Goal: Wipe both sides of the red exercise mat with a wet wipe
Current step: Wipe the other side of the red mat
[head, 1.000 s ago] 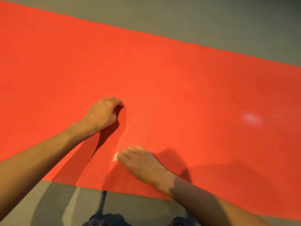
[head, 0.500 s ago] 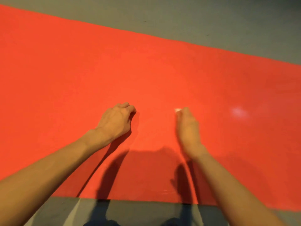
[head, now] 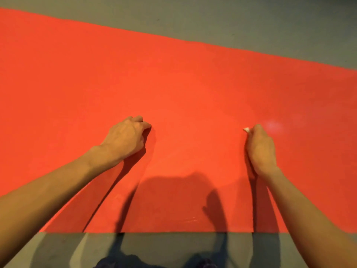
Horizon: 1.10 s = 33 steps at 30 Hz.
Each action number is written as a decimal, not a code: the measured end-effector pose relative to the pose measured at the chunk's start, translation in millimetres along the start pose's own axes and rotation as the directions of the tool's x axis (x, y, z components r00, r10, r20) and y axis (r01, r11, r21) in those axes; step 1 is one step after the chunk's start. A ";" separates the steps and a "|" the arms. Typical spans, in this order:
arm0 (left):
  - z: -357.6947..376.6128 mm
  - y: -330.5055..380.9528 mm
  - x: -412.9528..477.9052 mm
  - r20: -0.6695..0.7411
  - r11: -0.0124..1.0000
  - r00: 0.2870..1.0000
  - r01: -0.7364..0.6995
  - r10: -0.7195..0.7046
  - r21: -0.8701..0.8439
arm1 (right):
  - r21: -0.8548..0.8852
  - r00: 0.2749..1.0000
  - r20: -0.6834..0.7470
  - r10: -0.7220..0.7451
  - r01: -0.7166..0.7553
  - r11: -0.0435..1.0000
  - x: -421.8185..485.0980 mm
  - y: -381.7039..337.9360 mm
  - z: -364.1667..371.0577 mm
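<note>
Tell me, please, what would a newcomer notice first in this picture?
The red mat fills most of the view, spread flat on the grey floor. The left hand rests on it near the middle, fingers curled. Further right, the right hand holds a wipe against the mat; only a small white corner shows past its fingertips.

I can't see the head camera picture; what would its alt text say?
Seen from above, a person's right hand holds a small white wipe against a red mat spread on a grey floor. The left hand, fingers curled, rests on the mat beside it.
</note>
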State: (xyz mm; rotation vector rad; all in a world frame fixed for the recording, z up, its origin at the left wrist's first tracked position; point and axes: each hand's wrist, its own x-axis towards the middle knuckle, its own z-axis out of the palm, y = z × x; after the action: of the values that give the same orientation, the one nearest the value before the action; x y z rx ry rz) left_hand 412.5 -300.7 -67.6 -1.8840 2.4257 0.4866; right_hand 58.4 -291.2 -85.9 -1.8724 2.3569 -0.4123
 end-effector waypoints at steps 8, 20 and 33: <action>0.5 16.9 -0.3 -0.003 0.991 0.999 0.037 -0.037 0.130 | 0.158 0.960 0.109 -0.259 0.241 0.958 -76.0 -104.1 34.9; 7.0 12.4 -4.9 -0.035 0.995 0.999 0.005 -0.001 0.099 | 0.060 0.890 0.032 -0.454 0.452 0.890 -61.5 -40.4 32.4; 9.0 20.5 -6.3 -0.031 0.992 0.999 0.024 -0.020 0.126 | 0.113 0.987 -0.080 0.139 -0.129 0.985 -31.4 16.1 11.7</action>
State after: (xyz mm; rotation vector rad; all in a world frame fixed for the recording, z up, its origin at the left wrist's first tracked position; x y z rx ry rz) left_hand 393.2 -287.9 -70.2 -1.8774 2.3882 0.2985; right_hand 53.6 -259.2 -104.2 -1.6699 2.4445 -0.6061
